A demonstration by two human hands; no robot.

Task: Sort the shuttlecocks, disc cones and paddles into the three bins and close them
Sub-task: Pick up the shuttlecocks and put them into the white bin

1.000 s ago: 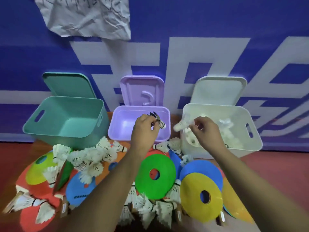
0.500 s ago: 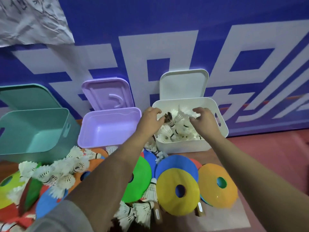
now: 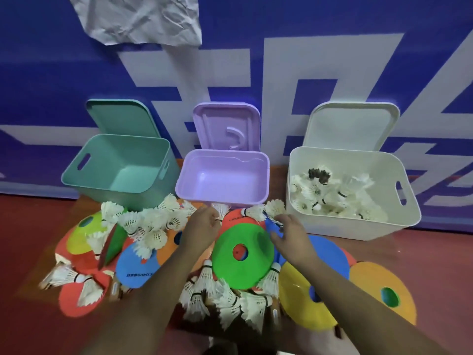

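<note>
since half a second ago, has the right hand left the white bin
Yes. The right hand came back out of the white bin, down to the shuttlecocks at its left front.

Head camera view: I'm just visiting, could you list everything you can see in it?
green bin: one, teal, left, empty
purple bin: one, lilac, middle, empty
white bin: one, white, right, partly filled
lids: three, matching bins, propped behind them
binned shuttlecocks: many, white, one dark, in white bin
loose shuttlecocks: many, white, across floor pile
disc cones: six or more, green/yellow/orange/blue, floor pile
paddles: count unclear, red and blue, half buried, left
paper: one, white, crumpled, on wall
banner: one, blue and white, behind bins
left grip: one, bare hand, before purple bin, hold unclear
right grip: one, bare hand, before white bin's corner, hold unclear
</note>
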